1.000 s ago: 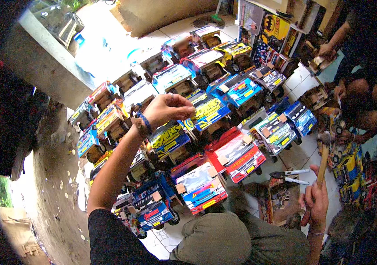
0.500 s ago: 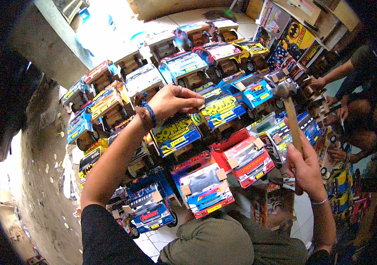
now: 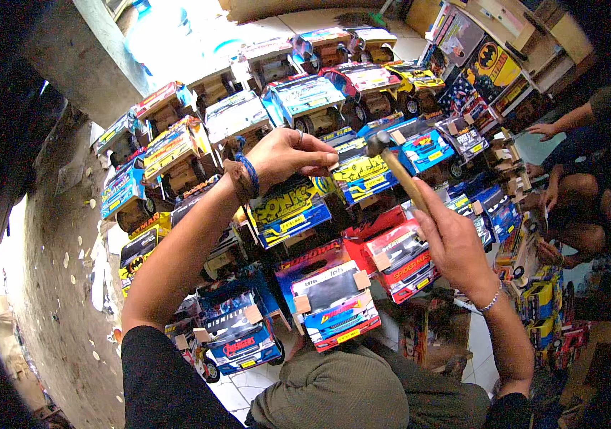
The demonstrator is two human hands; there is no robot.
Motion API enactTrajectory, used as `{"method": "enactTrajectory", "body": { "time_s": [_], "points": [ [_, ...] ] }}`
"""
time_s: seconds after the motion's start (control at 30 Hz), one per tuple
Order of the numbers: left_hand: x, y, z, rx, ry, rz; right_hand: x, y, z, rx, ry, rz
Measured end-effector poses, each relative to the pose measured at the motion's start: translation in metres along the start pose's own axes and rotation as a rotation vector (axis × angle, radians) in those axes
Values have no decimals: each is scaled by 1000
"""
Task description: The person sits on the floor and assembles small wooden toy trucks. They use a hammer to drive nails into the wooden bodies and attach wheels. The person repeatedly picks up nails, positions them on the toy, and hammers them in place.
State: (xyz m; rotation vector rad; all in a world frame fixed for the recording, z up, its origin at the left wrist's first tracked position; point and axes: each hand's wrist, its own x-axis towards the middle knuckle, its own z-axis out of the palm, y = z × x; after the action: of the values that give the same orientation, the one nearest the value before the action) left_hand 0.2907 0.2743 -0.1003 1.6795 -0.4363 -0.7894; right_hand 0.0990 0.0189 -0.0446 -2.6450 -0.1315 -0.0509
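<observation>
Right grip (image 3: 456, 247) clenched around the wooden handle of a hammer (image 3: 400, 171), whose dark metal head points up and to the left, raised just above the toy trucks and close to the left fingertips. Left grip (image 3: 292, 154) pinched, thumb and fingers drawn together over the front edge of a yellow-and-blue truck (image 3: 359, 175) in the middle of the array; whether a small thing sits between the fingertips cannot be told. A ring shows on one left finger, and blue and brown bands (image 3: 245, 177) circle the left wrist; a thin bracelet (image 3: 491, 300) circles the right wrist. The trucks stand in close rows on the floor, side by side and touching, each with a printed, brightly coloured box body and dark wheels: a red truck (image 3: 395, 254) just below the right hand, a blue-and-white truck (image 3: 334, 304) nearest the person's lap, a dark blue truck (image 3: 237, 336) to its left. The person's knees, in olive cloth (image 3: 348, 390), enter from the lower edge. At the right rim, another person's hand (image 3: 543, 130) rests near stacked printed sheets (image 3: 488, 68). A grey concrete ledge (image 3: 76, 57) borders the rows at upper left.
</observation>
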Motion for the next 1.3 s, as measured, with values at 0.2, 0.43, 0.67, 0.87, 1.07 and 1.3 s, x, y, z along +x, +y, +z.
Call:
{"method": "enactTrajectory", "body": {
  "time_s": [0.2, 0.43, 0.67, 0.87, 1.07, 1.3],
  "points": [
    [2, -1, -1, -2, -19, -29, -2, 5, 15, -160, 73, -181],
    [2, 0, -1, -7, -21, -22, 0, -1, 16, -198, 121, -202],
    [3, -2, -2, -47, -35, -14, 3, 2, 16, -179, 255, -230],
    [3, 1, -2, -30, -48, -27, 1, -4, 12, -318, 111, -205],
    [-2, 8, -4, 146, -39, 38, -31, 10, -53, -179, 657, -208],
    [5, 23, -11, 196, 90, -49, -192, 48, -76, 322, 564, 261]
  ]
}}
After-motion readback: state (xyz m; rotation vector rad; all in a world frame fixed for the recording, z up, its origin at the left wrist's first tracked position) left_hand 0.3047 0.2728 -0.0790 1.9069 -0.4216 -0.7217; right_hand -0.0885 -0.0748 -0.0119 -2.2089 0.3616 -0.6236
